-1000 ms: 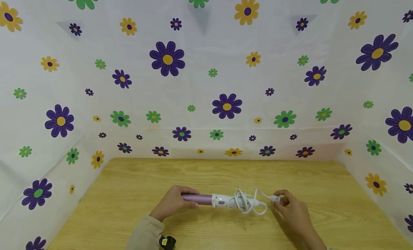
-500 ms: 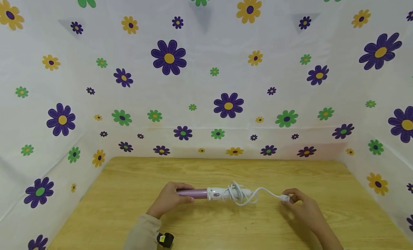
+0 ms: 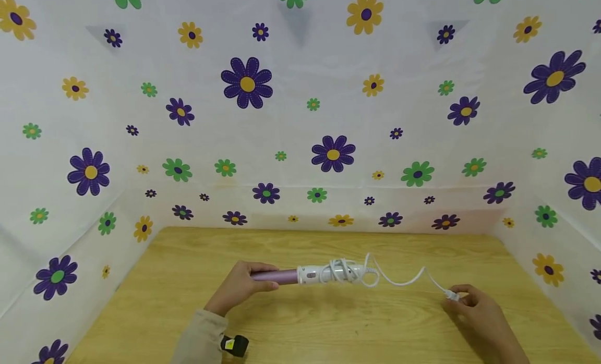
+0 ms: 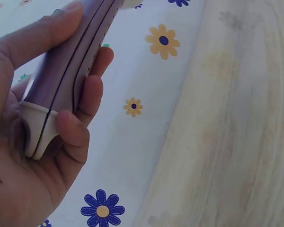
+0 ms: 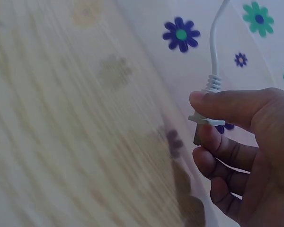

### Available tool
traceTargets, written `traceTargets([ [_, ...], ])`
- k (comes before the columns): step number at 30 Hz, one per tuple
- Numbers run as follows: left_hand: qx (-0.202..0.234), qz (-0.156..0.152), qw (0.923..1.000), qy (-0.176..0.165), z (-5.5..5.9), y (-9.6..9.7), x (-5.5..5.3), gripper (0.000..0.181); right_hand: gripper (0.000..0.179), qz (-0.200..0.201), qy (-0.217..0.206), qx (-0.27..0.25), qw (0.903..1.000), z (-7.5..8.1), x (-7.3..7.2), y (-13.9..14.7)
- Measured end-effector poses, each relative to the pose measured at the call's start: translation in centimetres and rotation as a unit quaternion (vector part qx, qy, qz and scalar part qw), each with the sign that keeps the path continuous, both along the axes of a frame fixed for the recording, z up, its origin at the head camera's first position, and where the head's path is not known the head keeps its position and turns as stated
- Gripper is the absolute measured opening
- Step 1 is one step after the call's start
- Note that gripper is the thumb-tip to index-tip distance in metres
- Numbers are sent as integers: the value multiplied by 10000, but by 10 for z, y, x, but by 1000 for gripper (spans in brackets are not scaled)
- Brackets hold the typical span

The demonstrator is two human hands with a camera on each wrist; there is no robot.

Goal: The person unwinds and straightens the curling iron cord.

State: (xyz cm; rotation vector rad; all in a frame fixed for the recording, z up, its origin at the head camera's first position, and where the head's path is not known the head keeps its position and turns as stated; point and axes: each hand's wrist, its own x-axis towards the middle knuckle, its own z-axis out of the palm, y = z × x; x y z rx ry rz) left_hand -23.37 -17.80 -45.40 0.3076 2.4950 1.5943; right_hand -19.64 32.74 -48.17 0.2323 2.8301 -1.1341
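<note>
A hair straightener [image 3: 284, 276] with a purple barrel and white handle lies level across the head view. My left hand [image 3: 240, 287] grips the barrel end. In the left wrist view the fingers curl round the split barrel [image 4: 66, 71], whose pale forked tip points into the palm. White cord [image 3: 345, 270] is wound in loops about the handle, and a loose length runs right to the plug [image 3: 452, 295]. My right hand [image 3: 485, 314] pinches that plug between thumb and fingers. Its ribbed neck [image 5: 213, 83] shows in the right wrist view; the thumb partly hides the plug body.
Both hands are over a light wood-grain table [image 3: 347, 327]. White cloth [image 3: 291, 129] printed with flowers stands along the back and both sides. A small black device [image 3: 236, 346] sits at the left wrist, by the beige sleeve [image 3: 202, 335].
My right hand has moved right with the plug, drawing out a longer stretch of cord. My left hand has shifted slightly left and away with the hair straightener.
</note>
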Motion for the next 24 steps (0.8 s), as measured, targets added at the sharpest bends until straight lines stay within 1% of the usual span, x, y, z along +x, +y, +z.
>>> traceTargets([
  [2, -33, -33, 10000, -3, 3, 0, 1, 43, 54, -163, -120, -100, 9997, 1, 2, 9],
  [4, -100, -28, 9999, 29, 6, 0, 3, 41, 56, -261, -142, -203, 9994, 3, 3, 18],
  [7, -267, 21, 9996, 103, 6, -2, 4, 40, 56, -372, -108, -291, 9988, 4, 6, 32],
  [10, -424, 64, 9989, 196, 3, -4, 3, 39, 57, -385, -158, -137, 9990, 4, 11, 45],
  [14, -564, 147, 9981, 195, -3, -6, 1, 36, 59, -167, -268, 338, 9989, 1, 16, 55],
  [16, -604, 165, 9979, 169, -4, -6, 1, 36, 56, -21, -276, 492, 9984, -1, 17, 55],
  [18, -691, 147, 9973, 185, -5, -5, 1, 37, 49, 88, -226, 678, 9974, -2, 16, 53],
  [20, -801, 103, 9965, 215, -5, -4, 1, 37, 45, 177, -134, 687, 9974, -3, 14, 50],
  [24, -942, -8, 9951, 290, -4, -1, 1, 39, 50, 198, -56, 439, 9988, -2, 12, 47],
])
